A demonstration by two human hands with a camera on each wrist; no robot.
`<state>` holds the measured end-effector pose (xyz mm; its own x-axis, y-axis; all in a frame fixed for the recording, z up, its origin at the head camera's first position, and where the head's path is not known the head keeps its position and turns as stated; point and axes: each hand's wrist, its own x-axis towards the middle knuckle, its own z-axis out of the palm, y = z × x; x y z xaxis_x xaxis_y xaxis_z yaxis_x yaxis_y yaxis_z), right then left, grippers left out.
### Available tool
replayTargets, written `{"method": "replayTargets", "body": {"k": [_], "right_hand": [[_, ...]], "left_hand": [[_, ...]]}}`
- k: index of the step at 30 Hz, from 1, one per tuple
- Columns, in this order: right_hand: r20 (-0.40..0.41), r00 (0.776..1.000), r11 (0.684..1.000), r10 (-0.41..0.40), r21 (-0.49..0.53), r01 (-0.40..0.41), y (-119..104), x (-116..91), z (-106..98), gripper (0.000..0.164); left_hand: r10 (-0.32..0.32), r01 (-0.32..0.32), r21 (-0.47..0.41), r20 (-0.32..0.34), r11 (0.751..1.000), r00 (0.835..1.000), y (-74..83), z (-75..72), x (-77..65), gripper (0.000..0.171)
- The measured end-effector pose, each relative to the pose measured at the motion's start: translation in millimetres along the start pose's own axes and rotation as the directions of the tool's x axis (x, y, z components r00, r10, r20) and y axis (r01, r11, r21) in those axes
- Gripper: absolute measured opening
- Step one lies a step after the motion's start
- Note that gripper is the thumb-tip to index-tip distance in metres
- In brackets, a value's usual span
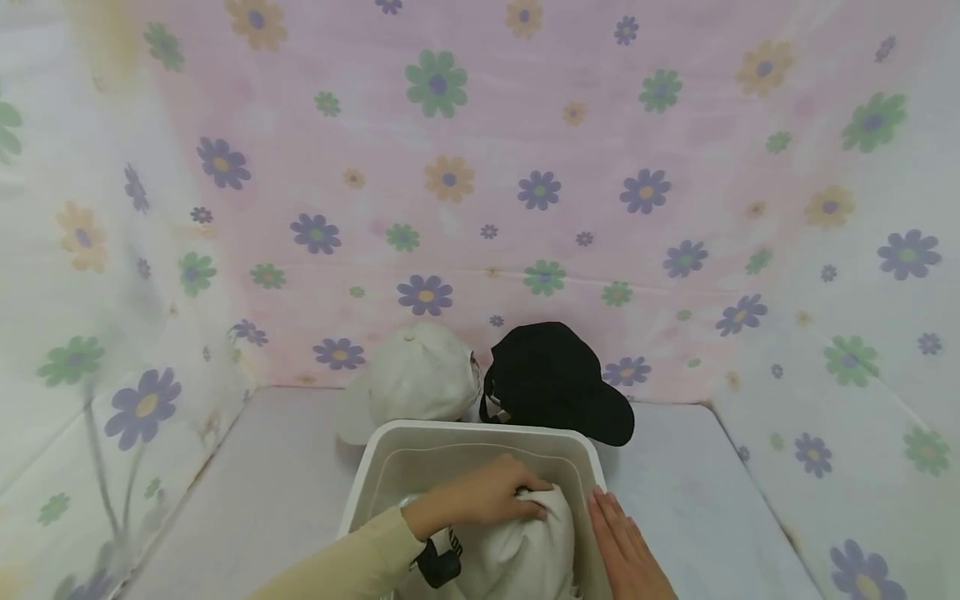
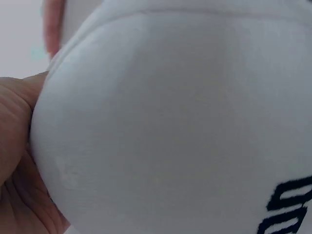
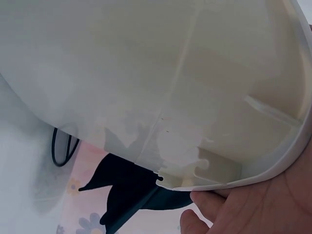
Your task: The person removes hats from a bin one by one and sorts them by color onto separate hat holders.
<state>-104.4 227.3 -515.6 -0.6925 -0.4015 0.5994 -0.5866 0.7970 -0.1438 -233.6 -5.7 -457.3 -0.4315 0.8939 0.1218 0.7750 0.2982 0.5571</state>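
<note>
In the head view my left hand reaches into a white plastic bin and grips a white cap between thumb and fingers. Close up in the left wrist view, the rounded cap fills most of the picture, with black lettering at its lower right. Part of my left hand shows at its edge. My right hand lies along the outside of the bin's right wall, fingers straight. The right wrist view has this hand against the bin's rim. The bin's lower contents are mostly hidden.
Behind the bin sit another white cap, brim to the left, and a black cap, brim to the right. They stand on a pale tabletop. Flower-printed cloth encloses the back and both sides.
</note>
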Motion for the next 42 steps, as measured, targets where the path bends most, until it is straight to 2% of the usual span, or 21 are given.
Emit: {"method": "replayTargets", "body": {"k": [5, 9, 13, 16, 18, 20, 25, 29, 32, 34, 37, 42], "right_hand": [[-0.02, 1.0, 0.999, -0.006, 0.033, 0.007, 0.3, 1.4, 1.3, 0.103], [-0.036, 0.999, 0.999, -0.016, 0.037, 0.018, 0.9, 2.2, 2.0, 0.103], [-0.034, 0.999, 0.999, -0.038, 0.029, 0.039, 2.7, 2.1, 0.8, 0.105], [-0.03, 0.998, 0.998, -0.047, 0.035, 0.048, 3.8, 2.3, 0.0, 0.106], [-0.035, 0.998, 0.998, -0.052, 0.039, 0.053, 3.7, 1.9, -0.1, 0.104], [-0.046, 0.998, 0.998, -0.047, 0.041, 0.049, 3.9, 0.8, 0.9, 0.102], [-0.055, 0.998, 0.998, -0.042, 0.053, 0.045, 5.1, -2.6, 3.2, 0.101], [-0.033, 0.999, 0.997, -0.027, 0.078, 0.029, 4.4, -2.4, 2.8, 0.103], [-0.043, 0.999, 0.997, -0.032, 0.074, 0.035, 4.1, -1.5, 3.5, 0.104], [-0.052, 0.998, 0.997, -0.042, 0.067, 0.046, 4.3, -1.2, 4.3, 0.104], [-0.07, 0.996, 0.997, -0.053, 0.059, 0.057, 4.8, -0.5, 5.3, 0.105], [-0.074, 0.996, 0.997, -0.054, 0.049, 0.057, 4.2, 0.2, 5.0, 0.105]], "left_hand": [[-0.039, 0.035, -0.044, -0.105, 0.998, 0.994, 0.5, -11.8, -3.7, 0.031], [-0.055, 0.038, -0.095, -0.189, 0.995, 0.98, 3.0, -16.1, -5.6, 0.034], [-0.127, 0.048, -0.262, -0.291, 0.964, 0.948, 7.2, -13.2, -5.2, 0.035], [-0.174, 0.064, -0.333, -0.312, 0.941, 0.934, 7.1, -1.8, -2.3, 0.034], [-0.192, 0.086, -0.345, -0.285, 0.935, 0.939, 6.8, 7.4, 0.2, 0.033], [-0.19, 0.111, -0.316, -0.233, 0.942, 0.954, 6.0, 14.5, 2.6, 0.031], [-0.174, 0.158, -0.21, -0.059, 0.965, 0.983, 3.1, 18.1, 4.3, 0.038], [-0.166, 0.179, -0.144, 0.098, 0.973, 0.981, -3.3, 14.4, 1.9, 0.048], [-0.148, 0.175, -0.154, 0.171, 0.972, 0.974, -7.3, 9.8, 0.5, 0.044], [-0.123, 0.157, -0.172, 0.19, 0.973, 0.974, -9.3, 6.9, 0.4, 0.036], [-0.085, 0.117, -0.17, 0.186, 0.978, 0.979, -8.8, 2.3, -0.6, 0.022], [-0.06, 0.079, -0.151, 0.132, 0.985, 0.989, -6.2, -4.3, -2.8, 0.019]]}}
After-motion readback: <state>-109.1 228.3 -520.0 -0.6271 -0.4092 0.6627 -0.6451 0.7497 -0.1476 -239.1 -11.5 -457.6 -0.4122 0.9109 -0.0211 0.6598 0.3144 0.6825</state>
